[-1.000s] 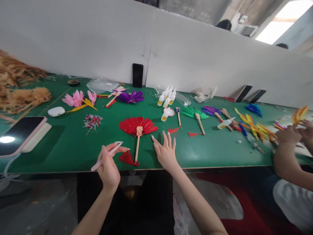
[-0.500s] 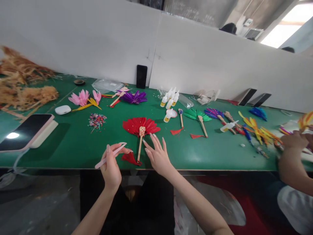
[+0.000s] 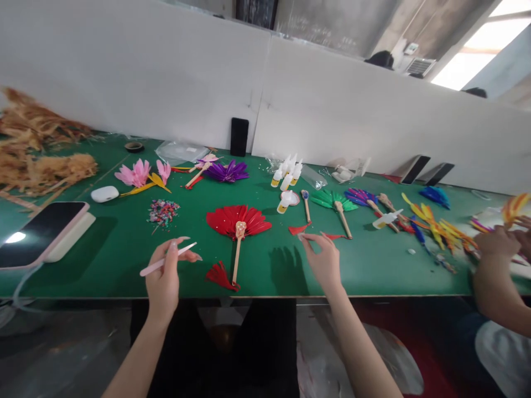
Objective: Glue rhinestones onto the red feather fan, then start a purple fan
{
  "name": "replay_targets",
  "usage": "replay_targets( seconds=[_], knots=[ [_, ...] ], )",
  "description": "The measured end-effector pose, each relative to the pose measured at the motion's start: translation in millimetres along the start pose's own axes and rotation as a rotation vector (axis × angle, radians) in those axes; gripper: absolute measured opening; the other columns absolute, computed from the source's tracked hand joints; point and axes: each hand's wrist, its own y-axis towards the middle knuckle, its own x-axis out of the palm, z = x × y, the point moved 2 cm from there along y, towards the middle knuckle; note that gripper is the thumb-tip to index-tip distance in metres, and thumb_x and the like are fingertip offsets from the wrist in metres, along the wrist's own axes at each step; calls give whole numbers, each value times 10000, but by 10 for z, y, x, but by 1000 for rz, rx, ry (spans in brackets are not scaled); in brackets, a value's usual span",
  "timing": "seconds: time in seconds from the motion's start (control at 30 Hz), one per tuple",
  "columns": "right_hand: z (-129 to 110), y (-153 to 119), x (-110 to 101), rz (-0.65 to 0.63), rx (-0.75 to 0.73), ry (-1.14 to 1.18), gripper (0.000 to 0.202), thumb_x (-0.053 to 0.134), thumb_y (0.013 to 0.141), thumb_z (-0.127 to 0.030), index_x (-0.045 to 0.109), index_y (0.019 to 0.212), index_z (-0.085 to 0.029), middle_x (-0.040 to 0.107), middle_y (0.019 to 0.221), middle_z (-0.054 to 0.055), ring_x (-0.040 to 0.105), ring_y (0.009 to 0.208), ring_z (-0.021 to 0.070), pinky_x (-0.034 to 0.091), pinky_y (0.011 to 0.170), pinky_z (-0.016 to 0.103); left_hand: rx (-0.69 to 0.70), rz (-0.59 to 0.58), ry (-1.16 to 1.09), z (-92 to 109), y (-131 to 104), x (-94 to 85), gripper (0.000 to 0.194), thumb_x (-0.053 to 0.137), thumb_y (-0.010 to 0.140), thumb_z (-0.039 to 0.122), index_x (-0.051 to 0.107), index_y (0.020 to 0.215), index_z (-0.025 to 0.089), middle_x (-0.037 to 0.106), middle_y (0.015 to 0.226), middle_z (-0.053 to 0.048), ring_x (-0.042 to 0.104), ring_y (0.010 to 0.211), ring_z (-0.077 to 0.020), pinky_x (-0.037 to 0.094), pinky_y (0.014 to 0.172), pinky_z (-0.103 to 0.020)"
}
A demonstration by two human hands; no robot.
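Note:
Pale pink tweezers (image 3: 166, 260) are held in my left hand (image 3: 164, 276), between thumb and fingers, above the table's front part. My right hand (image 3: 323, 260) hovers over the table, thumb near the fingertips, just in front of a red tassel (image 3: 299, 229); whether it pinches anything is too small to tell. Between my hands a red feather fan (image 3: 238, 221) lies flat, its wooden handle (image 3: 237, 260) towards me and a red tassel (image 3: 220, 276) at the handle's end. Small pale beads dot the fan's centre. A pile of mixed coloured bits (image 3: 163, 213) lies beyond my left hand.
Glue bottles (image 3: 286, 179) stand behind the fan, one (image 3: 284, 202) nearer. A phone (image 3: 39, 232) lies left, another (image 3: 239, 136) leans upright at the back. Green (image 3: 334, 202) and purple (image 3: 227, 171) feather pieces lie around. At the right edge are a person's hands (image 3: 498, 241).
My right hand has left the fan's handle and moved right, its fingers drawn closer together. My left hand with the tweezers has shifted left, away from the fan.

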Motion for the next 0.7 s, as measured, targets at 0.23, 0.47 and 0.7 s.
replay_targets(
  seconds=[0.23,0.47,0.7],
  knots=[
    [-159,286,119,-138,21,328,327,508,886,-449,674,879,-168,735,745,56,705,706,184,541,707,290,106,26,-15,89,817,-140,272,548,840,353,557,1049,179,557,487,56,545,416,-125,445,448,-226],
    [-61,420,457,-121,13,243,512,435,917,-472,581,528,-173,636,524,24,585,478,121,451,539,229,149,97,143,117,1571,-342,163,505,811,299,552,907,175,431,352,104,375,282,-79,270,324,-163],
    [99,420,586,19,67,449,371,642,783,-449,651,1024,-167,730,877,85,704,732,197,541,671,287,150,0,73,199,1872,235,185,444,830,330,530,836,167,452,372,81,399,308,-75,288,344,-162]
  ],
)
